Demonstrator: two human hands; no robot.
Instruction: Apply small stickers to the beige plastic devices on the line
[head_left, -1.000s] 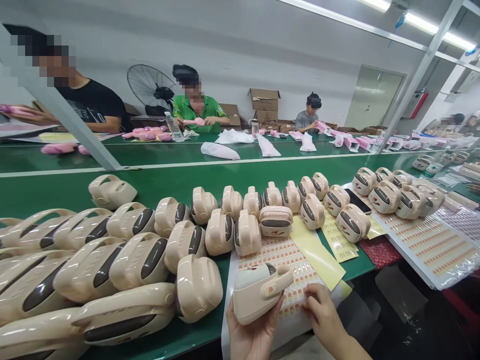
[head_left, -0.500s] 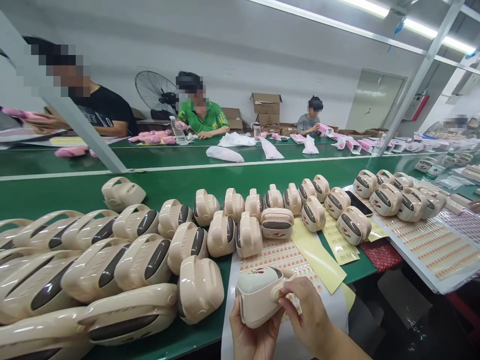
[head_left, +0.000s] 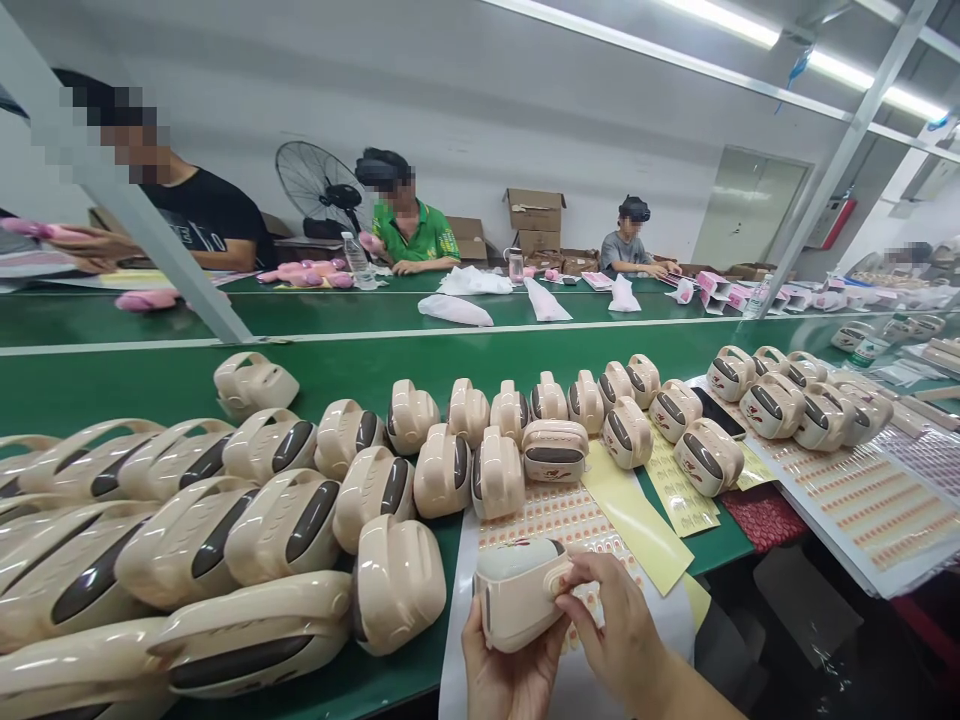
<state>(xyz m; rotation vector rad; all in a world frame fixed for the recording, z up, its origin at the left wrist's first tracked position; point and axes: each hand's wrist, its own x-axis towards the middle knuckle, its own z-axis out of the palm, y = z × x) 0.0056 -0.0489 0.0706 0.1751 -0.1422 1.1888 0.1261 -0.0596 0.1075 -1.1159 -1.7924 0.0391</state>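
A beige, glossy plastic housing (head_left: 521, 605) with a pale top panel and a small red printed motif is tilted over the sheet in front of me. My left hand (head_left: 510, 680) holds it from below, fingers curled round its underside. Thumb and fingers of my right hand (head_left: 619, 625) pinch the round end of its carry handle, on the right side. What lies under the fingertips is hidden. Beneath both hands is a sticker sheet (head_left: 600, 520) with rows of small orange marks on white backing. Close by on the left stands another beige housing (head_left: 401, 585).
Rows of similar housings (head_left: 292, 530) fill the left and middle of the green bench. Yellow sticker sheets (head_left: 637, 520), a phone (head_left: 720, 412) and more orange-marked sheets (head_left: 862, 480) lie to the right. A slanted metal post (head_left: 150, 220) stands at left. Co-workers sit across the bench.
Both hands keep their grip on the housing, which has tipped slightly so less of its red motif shows. Across the bench, the far co-worker's hands have lowered from a pink box.
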